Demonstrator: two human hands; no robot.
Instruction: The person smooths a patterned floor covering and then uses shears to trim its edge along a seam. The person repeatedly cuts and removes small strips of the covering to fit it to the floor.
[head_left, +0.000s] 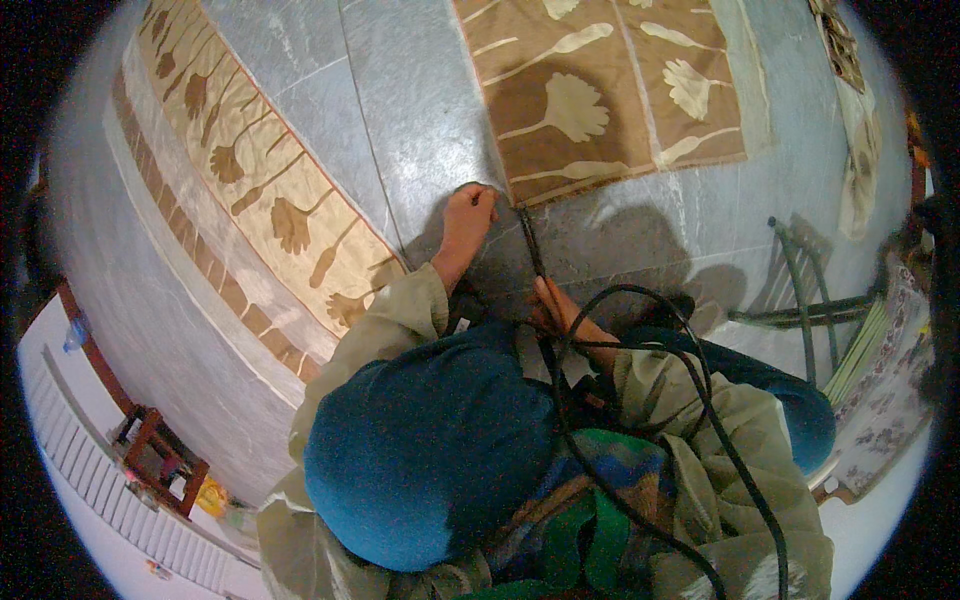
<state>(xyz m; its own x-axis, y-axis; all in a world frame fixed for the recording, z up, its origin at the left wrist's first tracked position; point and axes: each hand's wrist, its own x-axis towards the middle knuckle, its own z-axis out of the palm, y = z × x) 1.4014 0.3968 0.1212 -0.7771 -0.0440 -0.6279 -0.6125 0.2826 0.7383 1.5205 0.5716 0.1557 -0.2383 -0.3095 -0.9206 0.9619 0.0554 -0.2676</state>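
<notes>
My right hand (555, 304) grips a dark, slender tool (531, 238), whose exact kind I cannot tell. Its far tip reaches the near left corner of a brown fabric panel (570, 161) with cream flower and leaf shapes. Just left of that corner is my left hand (471, 214), its fingers curled with thumb and forefinger close together. Whether something thin is pinched there is too small to tell. To the left lies a long cream fabric strip (255, 176) with brown plant shapes and an orange edge. My left sleeve covers part of its near end.
Grey tiles (420, 97) form the floor around the fabrics. Black cable loops (697, 360) hang before my right arm and lap. Dark metal legs (802, 300) stand at right, by a patterned cloth (881, 420). A small wooden stool (161, 457) is at lower left.
</notes>
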